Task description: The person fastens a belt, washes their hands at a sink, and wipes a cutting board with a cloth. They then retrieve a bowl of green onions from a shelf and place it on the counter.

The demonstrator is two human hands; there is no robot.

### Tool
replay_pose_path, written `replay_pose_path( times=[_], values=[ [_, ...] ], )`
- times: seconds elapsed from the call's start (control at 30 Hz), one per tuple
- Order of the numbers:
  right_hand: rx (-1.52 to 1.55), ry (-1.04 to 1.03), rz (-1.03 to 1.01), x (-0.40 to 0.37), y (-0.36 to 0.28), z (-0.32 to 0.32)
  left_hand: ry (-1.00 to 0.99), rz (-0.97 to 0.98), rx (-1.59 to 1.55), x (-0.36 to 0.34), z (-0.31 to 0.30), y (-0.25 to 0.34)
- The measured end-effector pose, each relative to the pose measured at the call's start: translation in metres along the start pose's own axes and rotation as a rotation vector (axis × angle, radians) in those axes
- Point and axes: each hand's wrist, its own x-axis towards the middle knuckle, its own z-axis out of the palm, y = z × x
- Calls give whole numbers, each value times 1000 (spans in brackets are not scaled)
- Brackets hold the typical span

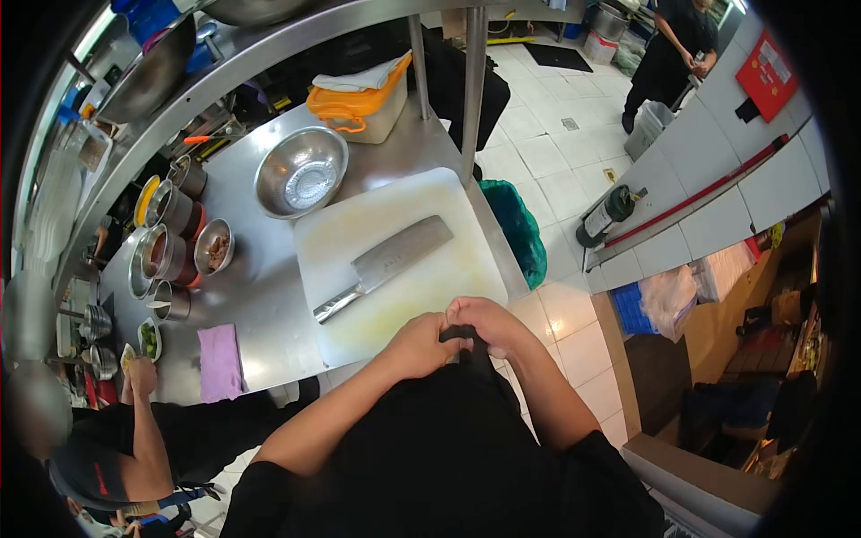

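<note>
Both my hands meet at my front, just past the near edge of a white cutting board (404, 197). Gathered black cloth (459, 337), part of my dark clothing, is pinched between them. My left hand (421, 346) is closed on its left side. My right hand (489, 325) has its fingers curled over the right side. On the board lies a cleaver (405, 251), flat, its blade to the upper right and its metal handle (339, 303) toward the lower left. Neither hand touches it.
Left of the board are a metal bowl (301, 172), a purple cloth (220, 361), sauce containers (170, 211) and a small bowl of food (214, 247). An orange-lidded box (360, 100) stands behind. A co-worker's hands (139, 377) work at far left; another person (673, 54) stands at upper right.
</note>
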Motion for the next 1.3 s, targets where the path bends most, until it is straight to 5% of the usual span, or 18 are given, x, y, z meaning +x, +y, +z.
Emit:
replay_pose_path(
  times=[0.27,0.37,0.5,0.73,0.97,1.1,1.27,1.3],
  values=[
    [-277,-386,-11,-36,-52,95,38,-47,-301,-103,-47,26],
    [-223,-486,75,-38,-75,116,244,34,-320,-127,-54,36],
    [-200,-458,56,4,-90,103,440,69,-167,-90,-68,34],
    [-311,-259,36,66,-31,50,644,85,-141,-3,-28,-60],
    [-339,-236,141,97,15,9,656,15,353,-3,0,-74],
    [-442,-326,158,92,18,14,475,-323,284,-6,11,-63],
    [-558,-297,223,86,29,19,468,-324,219,-14,20,-73],
    [-561,-302,232,84,30,23,395,-441,-111,-17,16,-65]
  ],
)
